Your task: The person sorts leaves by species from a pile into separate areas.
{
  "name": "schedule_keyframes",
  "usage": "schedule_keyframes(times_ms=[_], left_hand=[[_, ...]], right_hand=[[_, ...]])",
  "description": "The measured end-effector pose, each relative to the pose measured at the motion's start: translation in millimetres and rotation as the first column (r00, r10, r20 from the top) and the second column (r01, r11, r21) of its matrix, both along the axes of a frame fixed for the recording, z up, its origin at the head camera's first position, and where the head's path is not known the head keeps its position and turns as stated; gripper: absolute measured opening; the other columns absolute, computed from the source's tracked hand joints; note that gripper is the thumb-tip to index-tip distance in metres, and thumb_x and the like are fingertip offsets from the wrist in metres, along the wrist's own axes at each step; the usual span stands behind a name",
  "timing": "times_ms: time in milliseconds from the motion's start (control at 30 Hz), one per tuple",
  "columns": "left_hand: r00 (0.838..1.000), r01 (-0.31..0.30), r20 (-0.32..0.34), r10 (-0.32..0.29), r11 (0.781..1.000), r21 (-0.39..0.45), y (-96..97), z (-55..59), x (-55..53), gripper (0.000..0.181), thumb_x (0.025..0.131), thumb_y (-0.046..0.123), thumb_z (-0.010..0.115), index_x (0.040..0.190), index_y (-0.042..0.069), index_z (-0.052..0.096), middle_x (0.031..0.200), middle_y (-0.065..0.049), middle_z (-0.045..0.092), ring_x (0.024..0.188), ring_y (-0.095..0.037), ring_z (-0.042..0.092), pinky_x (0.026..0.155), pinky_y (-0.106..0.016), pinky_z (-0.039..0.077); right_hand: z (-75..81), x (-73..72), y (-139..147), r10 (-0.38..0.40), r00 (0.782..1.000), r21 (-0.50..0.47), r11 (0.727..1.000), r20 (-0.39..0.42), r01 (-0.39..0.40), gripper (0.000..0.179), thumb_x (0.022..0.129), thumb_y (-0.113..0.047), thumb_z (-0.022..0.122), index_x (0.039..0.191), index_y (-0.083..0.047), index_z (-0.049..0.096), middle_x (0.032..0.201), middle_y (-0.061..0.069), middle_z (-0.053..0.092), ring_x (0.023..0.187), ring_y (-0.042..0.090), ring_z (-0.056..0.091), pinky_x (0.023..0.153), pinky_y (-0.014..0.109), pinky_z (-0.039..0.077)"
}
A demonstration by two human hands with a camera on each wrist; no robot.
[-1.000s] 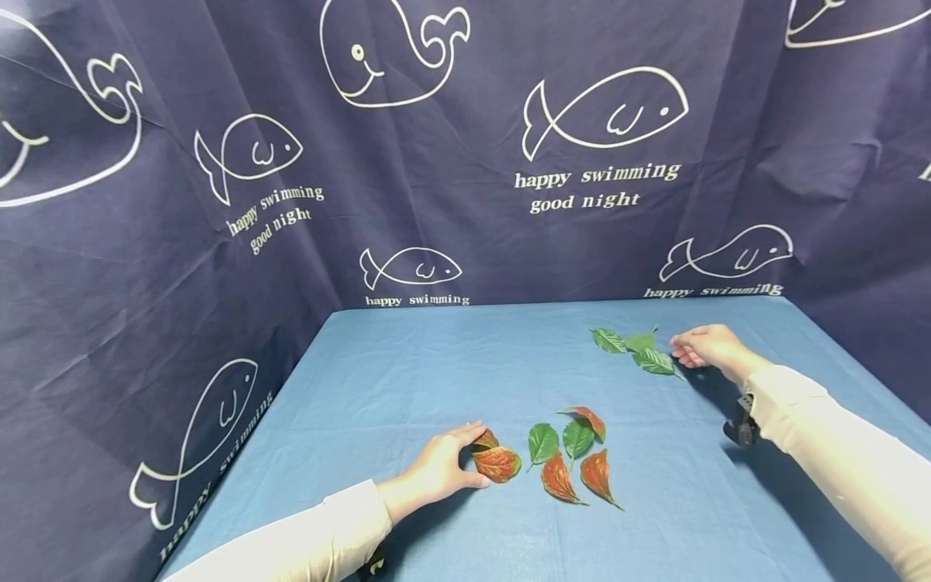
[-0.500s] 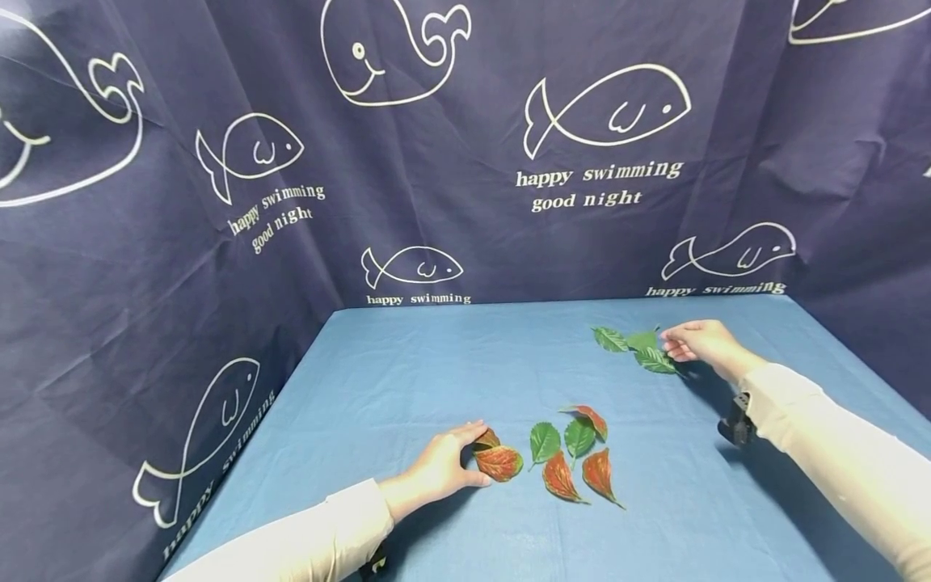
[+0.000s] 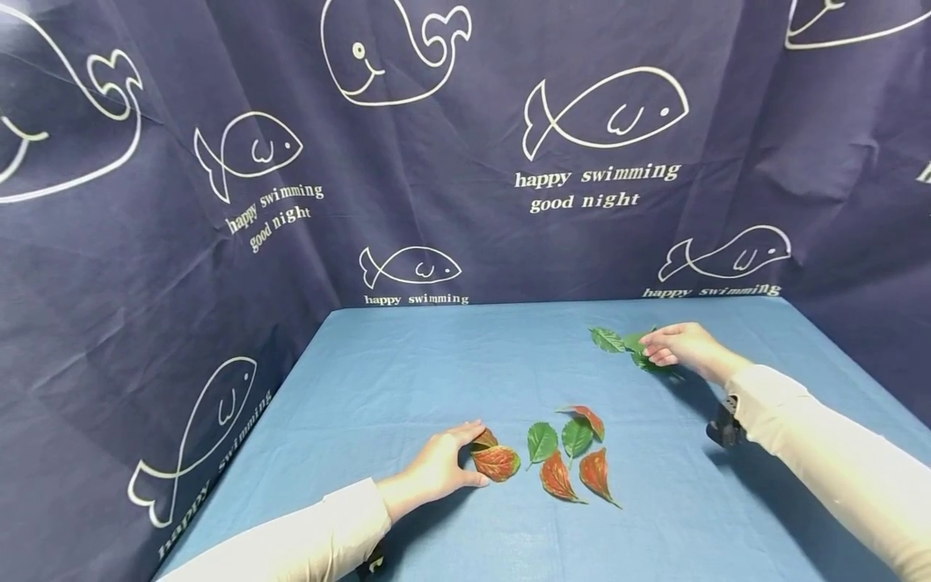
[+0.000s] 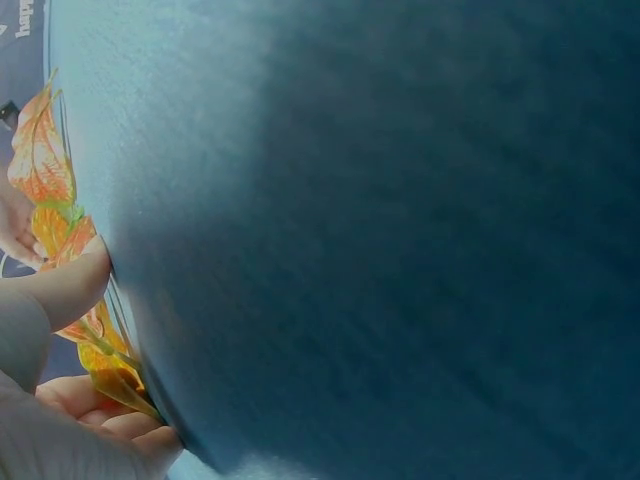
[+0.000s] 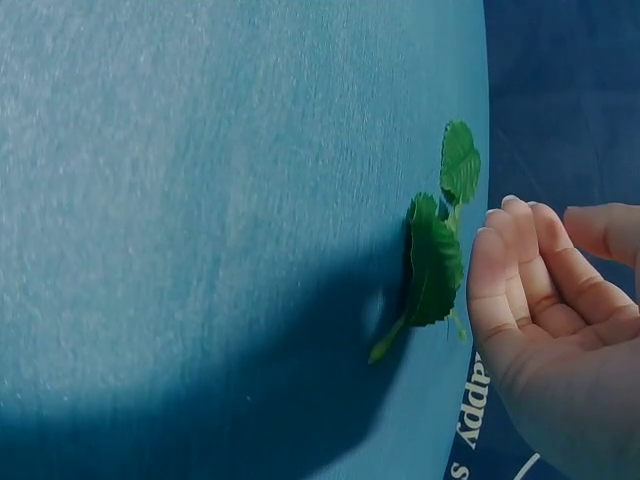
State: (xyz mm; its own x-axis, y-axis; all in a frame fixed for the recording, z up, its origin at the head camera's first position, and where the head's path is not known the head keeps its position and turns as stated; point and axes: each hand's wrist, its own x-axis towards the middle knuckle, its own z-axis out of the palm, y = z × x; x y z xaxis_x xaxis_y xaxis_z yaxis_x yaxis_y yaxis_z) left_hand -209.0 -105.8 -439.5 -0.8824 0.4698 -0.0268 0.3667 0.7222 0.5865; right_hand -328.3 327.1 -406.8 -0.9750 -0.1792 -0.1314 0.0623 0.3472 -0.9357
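In the head view my left hand (image 3: pixel 440 465) rests on the blue cloth, thumb and forefinger spread on either side of a red-orange leaf (image 3: pixel 497 463) and a browner leaf (image 3: pixel 486 437). Its thumb (image 4: pixel 80 280) overlaps the leaves in the left wrist view, and its other fingers lie low at the cloth beside them. Toward the back right, my right hand (image 3: pixel 687 343) hovers over a small group of green leaves, partly covering them. One green leaf (image 3: pixel 607 339) shows to its left. The right wrist view has a green leaf (image 5: pixel 435 265) close to the relaxed, empty fingers.
Between the hands lies a cluster with green leaves (image 3: pixel 541 441) and red leaves (image 3: pixel 558 477), right of the left hand. Blue cloth (image 3: pixel 436 364) covers the table. A dark curtain (image 3: pixel 436 186) with white fish drawings hangs behind and along the sides.
My right hand has moved left over the green leaves and now hides part of them. The left hand and the leaves by it stay in place.
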Motion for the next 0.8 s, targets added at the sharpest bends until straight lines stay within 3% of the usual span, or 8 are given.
schedule_keyframes(times_ms=[200, 800], left_hand=[[1.000, 0.000, -0.012, 0.000, 1.000, -0.012, -0.1, 0.3, -0.4, 0.076, 0.075, 0.022, 0.084, 0.140, 0.003, 0.051, 0.147, -0.013, 0.047, 0.136, -0.034, 0.044, 0.111, -0.050, 0.038], [1.000, -0.001, 0.009, 0.001, 1.000, -0.007, 0.5, 0.0, 0.0, 0.077, 0.076, 0.022, 0.084, 0.142, 0.004, 0.049, 0.149, -0.011, 0.046, 0.137, -0.033, 0.042, 0.111, -0.050, 0.038]], right_hand=[[-1.6, 2.7, -5.0, 0.039, 0.999, 0.006, 0.999, -0.003, -0.039, 0.041, 0.099, -0.005, 0.050, 0.125, 0.026, 0.046, 0.085, 0.003, 0.073, 0.073, 0.008, 0.068, 0.076, 0.026, 0.060], [-1.8, 0.3, -27.9, 0.059, 0.998, -0.008, 0.998, 0.007, -0.059, 0.049, 0.096, -0.012, 0.059, 0.129, 0.022, 0.046, 0.088, -0.002, 0.073, 0.079, 0.007, 0.069, 0.082, 0.028, 0.059]])
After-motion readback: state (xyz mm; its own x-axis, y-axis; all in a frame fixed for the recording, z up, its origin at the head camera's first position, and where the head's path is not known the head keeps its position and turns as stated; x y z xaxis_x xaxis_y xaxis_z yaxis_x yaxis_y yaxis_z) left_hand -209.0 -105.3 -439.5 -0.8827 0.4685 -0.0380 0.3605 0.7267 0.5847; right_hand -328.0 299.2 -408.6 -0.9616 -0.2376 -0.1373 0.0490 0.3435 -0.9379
